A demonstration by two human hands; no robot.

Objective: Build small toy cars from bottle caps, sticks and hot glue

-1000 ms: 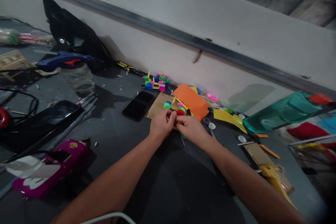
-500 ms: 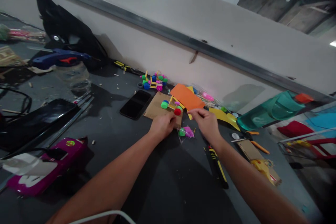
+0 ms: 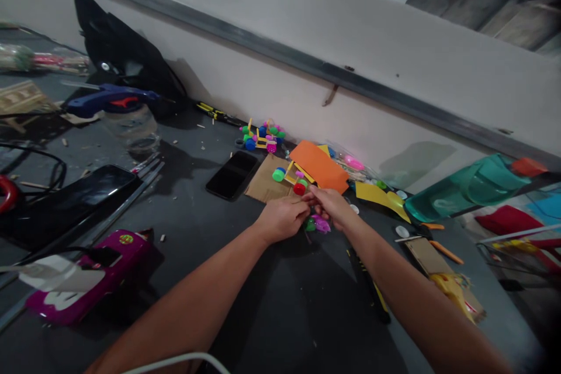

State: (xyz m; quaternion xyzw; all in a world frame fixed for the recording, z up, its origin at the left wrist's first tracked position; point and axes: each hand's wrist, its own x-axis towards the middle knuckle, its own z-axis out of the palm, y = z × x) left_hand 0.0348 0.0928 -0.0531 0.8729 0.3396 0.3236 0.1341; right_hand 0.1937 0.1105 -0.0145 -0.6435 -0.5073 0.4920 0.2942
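Observation:
My left hand (image 3: 283, 221) and my right hand (image 3: 333, 205) meet fingertip to fingertip over the table. Both sets of fingers are pinched together, and whatever is between them is too small or hidden to make out. Just beyond the fingertips, a small model of yellow sticks (image 3: 290, 175) with green and red round pieces rests on a cardboard piece (image 3: 263, 180). Its red round piece (image 3: 300, 188) is closest to my fingers. A purple and green bundle (image 3: 321, 223) lies just below my right hand, partly covered. Orange paper (image 3: 322, 168) sits behind the model.
A black phone (image 3: 232, 175) lies left of the cardboard. Another small colourful model (image 3: 263, 137) stands near the wall. Rightward are a teal bottle (image 3: 464, 184) lying tilted, yellow paper (image 3: 381, 198) and pliers (image 3: 372, 289). A purple power strip (image 3: 94, 277) and a blue glue gun (image 3: 111, 99) are leftward.
My right hand has moved left and down, and my left hand slightly right, so their fingers now meet. The whole view has shifted a little.

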